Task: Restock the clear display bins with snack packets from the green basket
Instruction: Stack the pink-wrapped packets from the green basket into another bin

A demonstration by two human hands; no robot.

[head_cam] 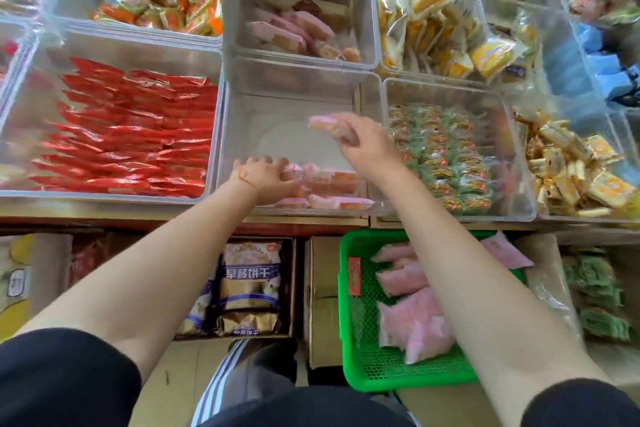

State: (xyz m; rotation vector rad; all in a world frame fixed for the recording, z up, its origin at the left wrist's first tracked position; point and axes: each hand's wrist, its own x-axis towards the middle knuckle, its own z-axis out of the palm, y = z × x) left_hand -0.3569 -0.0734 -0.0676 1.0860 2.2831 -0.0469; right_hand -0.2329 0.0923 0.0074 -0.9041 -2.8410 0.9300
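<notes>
Above the clear centre bin (242, 121), the right hand (363, 146) grips a pink packet (323, 124), long axis pointing left; the left hand (265, 178) rests open-fingered on binned packets (332, 180).

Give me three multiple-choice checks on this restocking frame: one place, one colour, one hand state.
1. Where does the green plastic mesh basket sit?
A. below the bins' shelf, lower right
B. inside a bin
C. on the red packets

2. What colour are the soft packets in the basket?
A. blue
B. pink
C. yellow

3. What is the right hand doing?
A. hanging idle
B. pressing the basket
C. gripping a pink packet above the middle clear plastic bin

Key: 1 A, it lies below the shelf edge; 2 B, all appear pink; 3 C, fingers curl round the packet.
</notes>
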